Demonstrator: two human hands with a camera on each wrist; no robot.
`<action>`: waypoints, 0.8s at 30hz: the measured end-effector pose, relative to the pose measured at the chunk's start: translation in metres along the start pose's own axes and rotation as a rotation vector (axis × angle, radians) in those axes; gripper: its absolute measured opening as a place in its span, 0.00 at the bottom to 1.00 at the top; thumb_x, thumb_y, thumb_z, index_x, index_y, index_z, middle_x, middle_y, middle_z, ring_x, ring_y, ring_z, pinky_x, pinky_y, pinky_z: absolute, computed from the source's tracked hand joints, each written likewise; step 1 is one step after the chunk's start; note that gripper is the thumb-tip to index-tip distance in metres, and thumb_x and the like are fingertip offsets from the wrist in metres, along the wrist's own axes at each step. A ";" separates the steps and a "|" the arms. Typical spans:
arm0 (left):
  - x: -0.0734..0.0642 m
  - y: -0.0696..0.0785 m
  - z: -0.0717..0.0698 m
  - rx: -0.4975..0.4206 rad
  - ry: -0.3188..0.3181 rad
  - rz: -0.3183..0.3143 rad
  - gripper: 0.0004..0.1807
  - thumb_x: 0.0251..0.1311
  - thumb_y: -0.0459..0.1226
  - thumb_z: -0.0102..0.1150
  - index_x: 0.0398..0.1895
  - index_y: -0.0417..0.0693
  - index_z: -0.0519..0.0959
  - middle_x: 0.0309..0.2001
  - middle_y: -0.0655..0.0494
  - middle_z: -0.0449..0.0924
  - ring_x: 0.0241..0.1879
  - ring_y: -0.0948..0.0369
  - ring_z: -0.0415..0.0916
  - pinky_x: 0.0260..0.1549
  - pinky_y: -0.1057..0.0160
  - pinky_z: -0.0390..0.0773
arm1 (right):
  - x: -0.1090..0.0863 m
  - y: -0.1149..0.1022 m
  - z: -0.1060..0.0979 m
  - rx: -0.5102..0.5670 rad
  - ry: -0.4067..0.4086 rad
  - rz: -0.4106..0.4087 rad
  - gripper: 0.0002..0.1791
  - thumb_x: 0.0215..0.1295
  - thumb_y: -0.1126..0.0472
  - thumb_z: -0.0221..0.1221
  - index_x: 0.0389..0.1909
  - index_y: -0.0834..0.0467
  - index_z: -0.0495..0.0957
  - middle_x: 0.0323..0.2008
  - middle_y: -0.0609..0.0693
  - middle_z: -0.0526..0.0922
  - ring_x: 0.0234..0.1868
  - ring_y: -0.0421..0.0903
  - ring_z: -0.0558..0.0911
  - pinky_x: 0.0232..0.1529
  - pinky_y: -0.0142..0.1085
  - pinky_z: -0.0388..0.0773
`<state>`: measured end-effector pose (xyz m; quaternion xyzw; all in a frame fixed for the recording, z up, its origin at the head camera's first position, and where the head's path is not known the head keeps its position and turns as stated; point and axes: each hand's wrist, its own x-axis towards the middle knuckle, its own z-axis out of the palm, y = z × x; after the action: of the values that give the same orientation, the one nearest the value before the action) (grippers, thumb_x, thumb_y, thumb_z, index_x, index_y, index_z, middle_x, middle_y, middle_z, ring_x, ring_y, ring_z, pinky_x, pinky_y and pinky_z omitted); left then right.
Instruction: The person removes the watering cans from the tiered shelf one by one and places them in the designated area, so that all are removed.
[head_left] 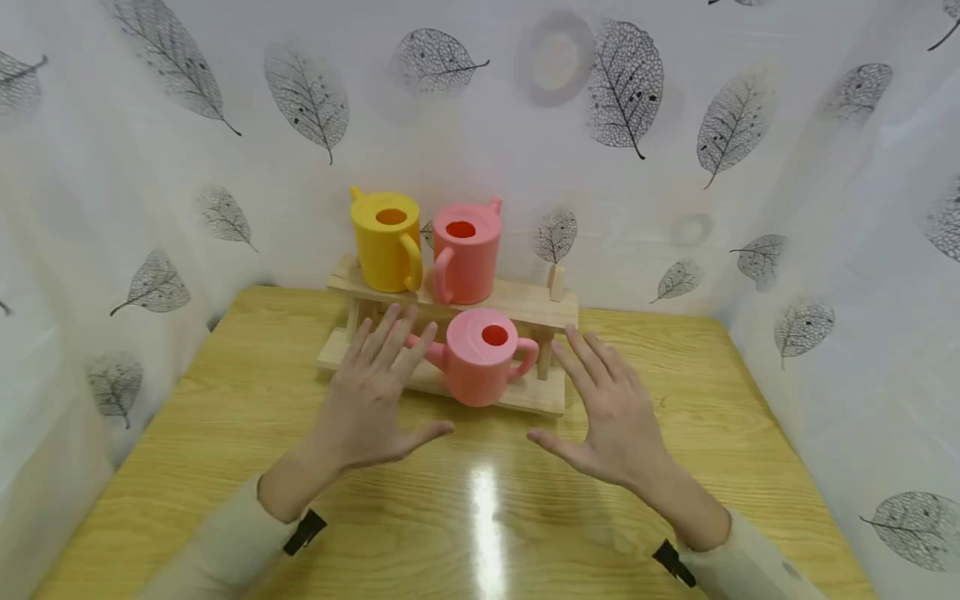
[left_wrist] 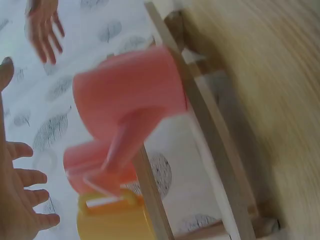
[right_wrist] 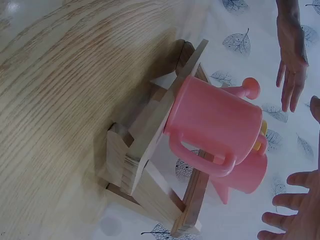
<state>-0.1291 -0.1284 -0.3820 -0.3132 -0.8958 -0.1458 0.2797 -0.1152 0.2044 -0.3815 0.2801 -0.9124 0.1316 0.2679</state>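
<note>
Nearest the camera, two pale sleeves (head_left: 217, 542) reach in from the near left and near right, each with a black strap (head_left: 303, 533) at the cuff. From them the left hand (head_left: 367, 408) and the right hand (head_left: 615, 417) extend toward the far side, backs up, fingers straight and slightly spread, thumbs stretched inward toward each other. Both are free of any load.

Between them, just beyond the thumbs, is the near pink watering can (head_left: 476, 367) — upright on the lower shelf (head_left: 525, 396) of a small wooden rack. Its spout (head_left: 433, 353) points left and its handle (head_left: 529, 358) sits on the right, so its long axis runs left to right, from one hand toward the other. The left fingers cover the spout's end in the head view, yet the left wrist view shows a gap between them; the right fingers are near the handle, also not touching.

Farther off, the upper shelf (head_left: 525, 304) bears a yellow watering can (head_left: 382, 254) on the left, spout toward the far left, and a second pink can (head_left: 476, 262) beside it, spout toward the far right. A wooden peg (head_left: 556, 283) stands at the right end. The rack rests on a wood-grain desk (head_left: 225, 417) — a leaf-printed cloth (head_left: 510, 158) hangs behind.
</note>
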 end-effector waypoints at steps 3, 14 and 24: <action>0.003 -0.018 -0.010 -0.102 -0.002 -0.071 0.58 0.65 0.80 0.31 0.81 0.45 0.63 0.82 0.42 0.61 0.83 0.41 0.53 0.83 0.37 0.51 | 0.002 0.004 0.004 0.171 -0.019 0.066 0.51 0.68 0.21 0.52 0.80 0.52 0.66 0.79 0.58 0.68 0.76 0.65 0.71 0.70 0.68 0.70; 0.007 -0.095 -0.016 -0.453 0.069 -0.432 0.32 0.70 0.43 0.67 0.73 0.38 0.73 0.72 0.38 0.76 0.73 0.38 0.71 0.70 0.35 0.71 | 0.020 0.019 0.033 0.729 -0.068 0.293 0.30 0.68 0.65 0.68 0.71 0.63 0.74 0.71 0.59 0.78 0.71 0.57 0.77 0.68 0.58 0.79; 0.003 -0.150 0.004 -0.515 0.106 -0.670 0.27 0.76 0.44 0.61 0.70 0.37 0.75 0.68 0.38 0.78 0.65 0.41 0.77 0.54 0.70 0.81 | 0.036 0.036 0.068 0.915 -0.048 0.425 0.22 0.74 0.66 0.64 0.66 0.64 0.78 0.64 0.63 0.83 0.57 0.33 0.83 0.59 0.28 0.82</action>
<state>-0.2288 -0.2397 -0.3961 -0.0566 -0.8667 -0.4635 0.1754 -0.1893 0.1915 -0.4202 0.1798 -0.8041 0.5630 0.0638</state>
